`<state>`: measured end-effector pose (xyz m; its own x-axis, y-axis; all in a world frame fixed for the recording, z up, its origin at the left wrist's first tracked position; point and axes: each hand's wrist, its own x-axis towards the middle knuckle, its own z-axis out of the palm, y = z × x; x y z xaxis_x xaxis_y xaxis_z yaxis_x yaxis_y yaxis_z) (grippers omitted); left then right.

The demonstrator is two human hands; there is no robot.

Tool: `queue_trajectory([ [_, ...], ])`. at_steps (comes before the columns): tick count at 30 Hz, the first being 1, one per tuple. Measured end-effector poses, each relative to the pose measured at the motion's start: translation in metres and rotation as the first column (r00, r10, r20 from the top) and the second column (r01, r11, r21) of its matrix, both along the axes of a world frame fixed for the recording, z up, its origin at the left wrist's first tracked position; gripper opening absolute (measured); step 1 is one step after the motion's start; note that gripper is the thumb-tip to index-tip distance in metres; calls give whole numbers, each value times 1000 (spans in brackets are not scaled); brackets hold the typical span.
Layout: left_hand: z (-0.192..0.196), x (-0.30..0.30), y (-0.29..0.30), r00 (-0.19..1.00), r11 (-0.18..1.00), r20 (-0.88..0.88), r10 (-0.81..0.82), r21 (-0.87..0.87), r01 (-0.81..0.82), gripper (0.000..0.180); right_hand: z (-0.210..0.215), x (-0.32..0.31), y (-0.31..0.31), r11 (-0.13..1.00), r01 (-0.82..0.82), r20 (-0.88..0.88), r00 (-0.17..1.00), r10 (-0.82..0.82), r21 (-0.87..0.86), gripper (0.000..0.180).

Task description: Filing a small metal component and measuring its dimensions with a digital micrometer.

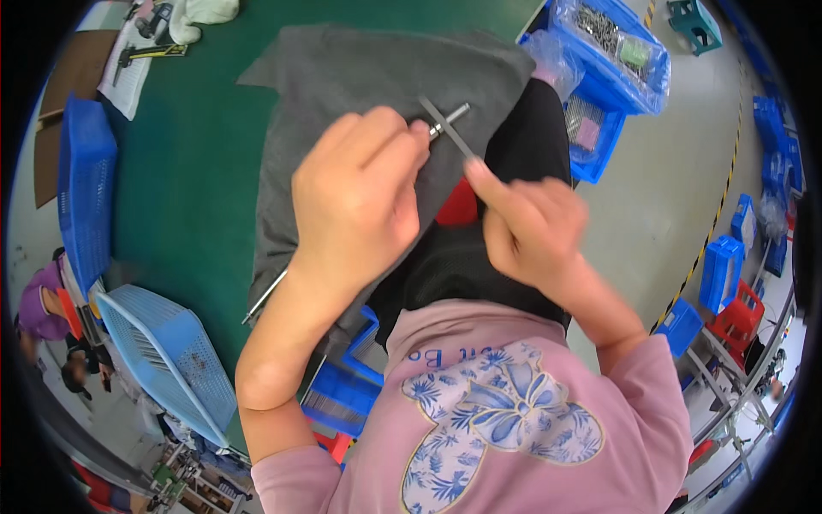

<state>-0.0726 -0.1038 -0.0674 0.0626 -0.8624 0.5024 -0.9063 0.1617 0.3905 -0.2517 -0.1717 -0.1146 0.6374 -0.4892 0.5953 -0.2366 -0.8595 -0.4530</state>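
Note:
My left hand is closed round a thin shiny metal rod, whose tip sticks out past the fingers toward the upper right. In my right hand is a narrow flat grey file, pinched near its lower end with the thumb along it. The file crosses the rod just beyond my left fingertips; whether they touch is hard to tell. Both hands are over a dark grey cloth spread on the green table. Another slim metal rod lies by the cloth's lower left edge, beside my left forearm.
Blue bins with metal parts and plastic bags stand at the far right. Blue baskets line the table's left side. A caliper lies at the far left. Another person is beyond the left edge; a red chair stands right.

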Motion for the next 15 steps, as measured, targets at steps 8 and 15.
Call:
queue_trajectory([
  [8,2,-2,-1,1000,1000,-6,22,13,-22,16,-30,14,0,996,47,182,983,-32,-80,45],
  [15,0,1,-4,1000,1000,0,7,8,-7,15,-47,17,1,998,40,194,981,-28,-58,45],
])
